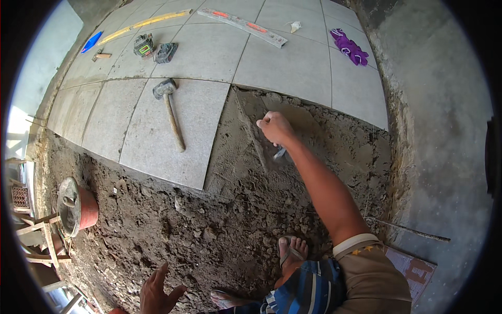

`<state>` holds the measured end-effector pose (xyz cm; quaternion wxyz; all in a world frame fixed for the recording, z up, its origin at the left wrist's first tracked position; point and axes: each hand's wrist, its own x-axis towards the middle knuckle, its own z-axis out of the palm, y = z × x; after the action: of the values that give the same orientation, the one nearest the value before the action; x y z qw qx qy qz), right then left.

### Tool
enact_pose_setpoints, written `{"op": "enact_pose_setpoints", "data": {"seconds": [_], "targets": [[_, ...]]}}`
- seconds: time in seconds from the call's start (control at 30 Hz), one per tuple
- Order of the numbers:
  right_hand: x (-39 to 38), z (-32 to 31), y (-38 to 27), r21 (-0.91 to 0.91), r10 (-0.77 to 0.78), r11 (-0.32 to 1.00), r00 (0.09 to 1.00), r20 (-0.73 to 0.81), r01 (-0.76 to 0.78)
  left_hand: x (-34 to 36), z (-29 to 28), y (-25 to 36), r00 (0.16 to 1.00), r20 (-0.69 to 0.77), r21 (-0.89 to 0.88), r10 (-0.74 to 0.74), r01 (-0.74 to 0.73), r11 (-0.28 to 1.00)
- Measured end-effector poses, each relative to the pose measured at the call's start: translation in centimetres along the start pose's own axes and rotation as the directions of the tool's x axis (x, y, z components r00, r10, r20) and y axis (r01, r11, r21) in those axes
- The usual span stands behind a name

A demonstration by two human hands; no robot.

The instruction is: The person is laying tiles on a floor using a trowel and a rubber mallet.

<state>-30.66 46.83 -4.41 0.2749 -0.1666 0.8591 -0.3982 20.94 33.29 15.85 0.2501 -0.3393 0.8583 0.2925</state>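
While many grey floor tiles (285, 55) already lie in place at the far side, the ground nearer to the person is not covered, so I would judge the paving to be only partly done. The front row reaches from the left up to one large tile (196, 123), on which a mallet (172, 121) rests. To the right of this tile, as far as the right wall (431, 104), there is a gap with a bed of wet mortar (308, 123), smooth near the laid tiles and rougher toward the feet. The right hand (276, 129) is over this bed, its fingers closed around what seems to be a trowel (280, 153) (the blade is hard to tell from the mortar, and the palm hides most of the handle). The left hand (161, 294) is low in the view, above the soil, with its fingers spread and nothing held in it. As I judge, the levelling of the bed is the step in hand, and it looks well advanced along its far edge. What is left, it seems, is to finish this bed, to set tile upon it, and then to cover the lumpy soil (204, 235), where a bucket (88, 206) stands at the left.
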Motion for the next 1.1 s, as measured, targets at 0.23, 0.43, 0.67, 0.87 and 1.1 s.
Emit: {"op": "enact_pose_setpoints", "data": {"seconds": [0.23,0.43,0.67,0.87,1.1], "targets": [[-6.8,-4.3,2.8,-0.437,-0.358,0.826,0.93,0.08,0.356,-2.1,0.1,-1.1,0.996,-0.08,0.026,-0.029,0.031,0.999],[-3.9,-5.4,1.0,-0.734,-0.33,0.568,0.92,0.21,0.371,-0.5,-0.1,-1.3,0.995,-0.053,0.029,-0.086,0.087,0.996],[1.1,-4.9,-1.2,-0.694,-0.254,0.658,0.953,0.163,0.294,0.6,-0.5,0.0,0.994,-0.03,-0.004,-0.109,0.109,0.994],[2.2,-5.5,-1.7,-0.587,-0.233,0.758,0.959,0.163,0.284,0.6,-0.4,0.8,0.995,-0.037,-0.028,-0.095,0.094,0.995],[4.1,-8.1,-2.1,-0.512,-0.34,0.768,0.922,0.183,0.385,0.8,-0.1,0.6,0.991,-0.019,-0.088,-0.135,0.132,0.987]]}}
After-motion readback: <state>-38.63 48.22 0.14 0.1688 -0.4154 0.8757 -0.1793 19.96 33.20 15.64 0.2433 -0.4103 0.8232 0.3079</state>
